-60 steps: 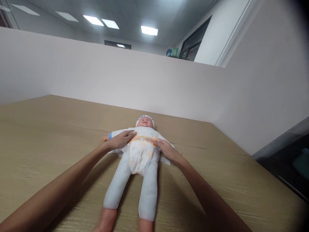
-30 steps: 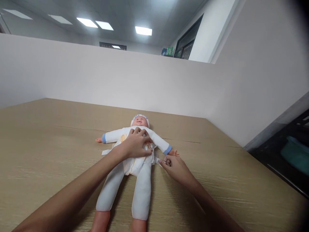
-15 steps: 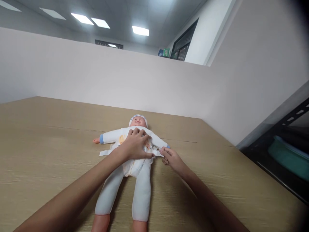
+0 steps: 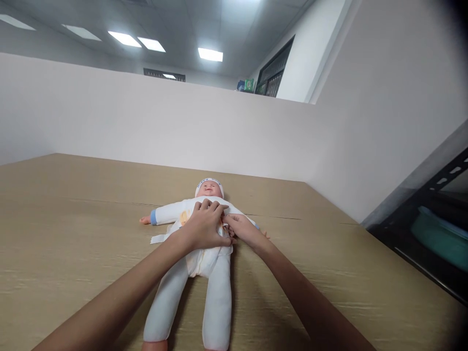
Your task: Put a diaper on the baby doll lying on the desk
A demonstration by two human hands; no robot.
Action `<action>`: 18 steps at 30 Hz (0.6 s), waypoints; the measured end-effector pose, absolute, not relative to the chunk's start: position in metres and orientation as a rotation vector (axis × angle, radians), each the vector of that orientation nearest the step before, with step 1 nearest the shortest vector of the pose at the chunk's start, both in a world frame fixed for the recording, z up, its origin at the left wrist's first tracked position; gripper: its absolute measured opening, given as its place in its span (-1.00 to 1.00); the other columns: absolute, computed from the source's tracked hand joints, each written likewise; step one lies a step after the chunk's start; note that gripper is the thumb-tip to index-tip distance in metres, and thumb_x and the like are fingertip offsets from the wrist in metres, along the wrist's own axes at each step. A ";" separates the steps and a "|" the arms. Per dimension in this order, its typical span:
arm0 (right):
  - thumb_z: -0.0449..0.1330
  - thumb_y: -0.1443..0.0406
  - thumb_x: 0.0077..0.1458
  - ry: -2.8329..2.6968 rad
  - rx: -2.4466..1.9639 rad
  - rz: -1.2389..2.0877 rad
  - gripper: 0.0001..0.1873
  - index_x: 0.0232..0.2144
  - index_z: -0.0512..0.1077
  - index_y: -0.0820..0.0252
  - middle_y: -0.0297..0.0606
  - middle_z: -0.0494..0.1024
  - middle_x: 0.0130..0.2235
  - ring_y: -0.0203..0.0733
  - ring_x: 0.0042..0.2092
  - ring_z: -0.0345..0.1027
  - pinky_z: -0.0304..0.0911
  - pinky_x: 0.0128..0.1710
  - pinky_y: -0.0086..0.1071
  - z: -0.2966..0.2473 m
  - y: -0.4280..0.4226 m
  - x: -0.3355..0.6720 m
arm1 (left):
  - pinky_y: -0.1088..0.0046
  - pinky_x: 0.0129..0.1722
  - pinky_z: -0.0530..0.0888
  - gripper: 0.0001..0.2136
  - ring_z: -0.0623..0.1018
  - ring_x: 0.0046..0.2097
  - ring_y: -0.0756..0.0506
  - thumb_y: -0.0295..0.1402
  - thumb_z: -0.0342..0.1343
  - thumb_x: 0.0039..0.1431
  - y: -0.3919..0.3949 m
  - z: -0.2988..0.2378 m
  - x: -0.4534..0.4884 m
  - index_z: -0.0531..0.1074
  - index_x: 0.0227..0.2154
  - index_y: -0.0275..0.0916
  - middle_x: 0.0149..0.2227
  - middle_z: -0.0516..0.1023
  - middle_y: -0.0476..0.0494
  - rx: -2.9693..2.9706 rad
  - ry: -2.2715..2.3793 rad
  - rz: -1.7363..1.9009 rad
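A baby doll [image 4: 216, 302] in a white outfit with blue cuffs and a printed cap lies on its back, feet toward me. Around its hips is a white diaper [image 4: 203, 261]. My left hand [image 4: 205, 225] rests across the diaper's front and the belly, fingers spread, thumb pointing right. My right hand [image 4: 243, 229] is pinched at the diaper's right side, close against my left hand. The side tab it grips is hidden behind the fingers. At the left, the other diaper tab [image 4: 158, 239] sticks out loose over the table.
The doll lies on a wide wood-grain table [image 4: 91, 234]. A pale partition wall [image 4: 164, 126] rises behind it and along the right. At the far right is a black metal rack [image 4: 431, 195] holding a teal bin [image 4: 438, 236].
My right hand has brought the right diaper tab inward, from out beside the doll to the belly next to my left hand. My left hand has stayed on the diaper's front.
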State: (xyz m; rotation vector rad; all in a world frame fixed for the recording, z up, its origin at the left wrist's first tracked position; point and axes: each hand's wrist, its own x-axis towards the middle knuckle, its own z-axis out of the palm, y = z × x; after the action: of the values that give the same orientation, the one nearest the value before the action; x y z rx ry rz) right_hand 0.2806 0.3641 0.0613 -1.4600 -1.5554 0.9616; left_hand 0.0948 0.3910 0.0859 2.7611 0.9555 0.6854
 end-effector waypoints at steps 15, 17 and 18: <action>0.01 0.16 0.57 -2.048 -1.097 0.308 -0.50 0.45 0.33 -0.06 -0.16 0.38 0.46 0.04 0.50 0.17 0.08 0.52 0.05 0.046 0.295 0.292 | -0.13 0.20 0.32 -0.15 0.40 0.18 -0.48 0.12 0.37 0.07 0.388 0.088 0.094 0.32 0.35 -0.19 0.19 0.56 -0.31 2.733 0.967 0.650; 0.01 0.16 0.57 -2.116 -1.075 0.311 -0.45 0.50 0.25 -0.06 -0.17 0.33 0.50 0.04 0.53 0.13 0.08 0.53 0.07 0.045 0.297 0.298 | -0.14 0.21 0.32 -0.15 0.41 0.18 -0.48 0.09 0.38 0.07 0.387 0.090 0.094 0.31 0.35 -0.19 0.18 0.56 -0.32 2.722 0.979 0.630; 0.01 0.16 0.57 -2.137 -1.068 0.310 -0.44 0.52 0.22 -0.07 -0.17 0.32 0.51 0.04 0.53 0.12 0.08 0.54 0.08 0.045 0.299 0.301 | -0.15 0.21 0.32 -0.16 0.41 0.19 -0.48 0.07 0.38 0.08 0.387 0.092 0.093 0.31 0.35 -0.18 0.18 0.56 -0.32 2.711 0.975 0.625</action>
State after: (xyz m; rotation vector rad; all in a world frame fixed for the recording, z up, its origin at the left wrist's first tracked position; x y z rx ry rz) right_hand 0.3006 0.2990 0.0453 -1.0682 -2.1374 0.3101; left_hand 0.0928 0.3872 0.0918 2.7112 0.9746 0.6245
